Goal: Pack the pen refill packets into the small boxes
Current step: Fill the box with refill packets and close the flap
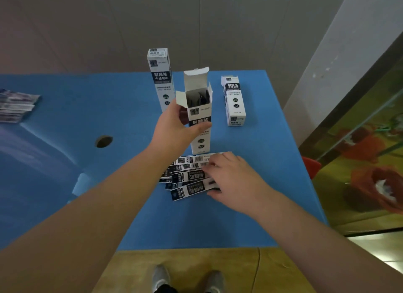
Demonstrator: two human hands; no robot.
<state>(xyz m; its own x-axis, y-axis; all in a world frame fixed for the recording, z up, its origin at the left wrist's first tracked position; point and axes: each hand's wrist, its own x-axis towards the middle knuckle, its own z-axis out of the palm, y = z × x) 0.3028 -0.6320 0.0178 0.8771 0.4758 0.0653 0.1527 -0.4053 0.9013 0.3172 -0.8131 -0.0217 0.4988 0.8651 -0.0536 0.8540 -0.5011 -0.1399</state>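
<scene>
An open small white box stands upright on the blue table, its top flaps raised, dark packets showing inside. My left hand grips it around the middle. Just in front lies a fanned pile of black-and-white pen refill packets. My right hand rests on the right end of that pile, fingers curled over the packets; whether it grips one is unclear. A closed box stands upright behind the open one. Another closed box lies flat to the right.
A second heap of packets lies at the table's far left edge. A round hole is in the table left of centre. The table's right edge runs close to the flat box, with a red object beyond it.
</scene>
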